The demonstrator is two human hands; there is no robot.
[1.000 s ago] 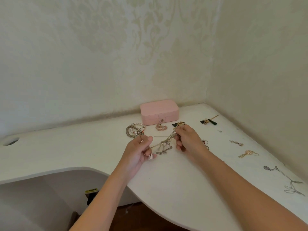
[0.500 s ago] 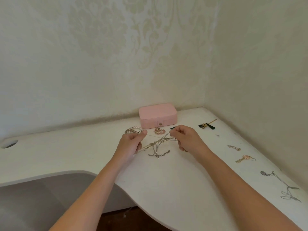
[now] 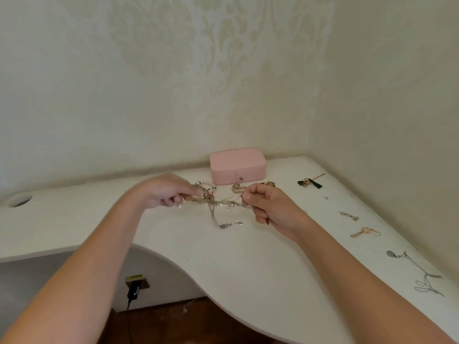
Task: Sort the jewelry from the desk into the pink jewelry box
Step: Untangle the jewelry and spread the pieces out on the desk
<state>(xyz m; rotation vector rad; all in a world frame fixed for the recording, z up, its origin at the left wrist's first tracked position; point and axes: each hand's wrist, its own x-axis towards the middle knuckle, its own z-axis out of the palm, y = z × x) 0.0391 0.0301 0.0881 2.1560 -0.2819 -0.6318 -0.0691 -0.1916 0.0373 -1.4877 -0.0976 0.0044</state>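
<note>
A tangled chain (image 3: 218, 207) is stretched between two hands above the desk (image 3: 260, 256), just in front of the pink box (image 3: 238, 165), with a loop of it drooping to the surface. The left hand (image 3: 165, 192), blurred, pinches one end; the right hand (image 3: 269, 206) is clenched around the other.

The box stands against the wall near the desk's corner, its lid down and its snap tab apparently fastened, so nothing seen here has gone inside it. Judged from this, the sorting has barely begun: the chain looks to need untangling first, and the box has yet to be opened.

Everything else waits on the desk. Just in front of the box and to its left lies a pile of bead bracelets (image 3: 205, 187), touching or nearly touching the left hand. A small gold piece (image 3: 236, 187) sits directly in front of the box, behind the chain, and another gold item (image 3: 269, 182) shows above the right hand. To the box's right lies a dark green hairpin (image 3: 310, 182). Farther right and nearer the camera, along the side wall, come a small earring (image 3: 349, 216), a pink earring (image 3: 365, 231) and a thin silver necklace (image 3: 417, 271), all well apart from the box.
</note>
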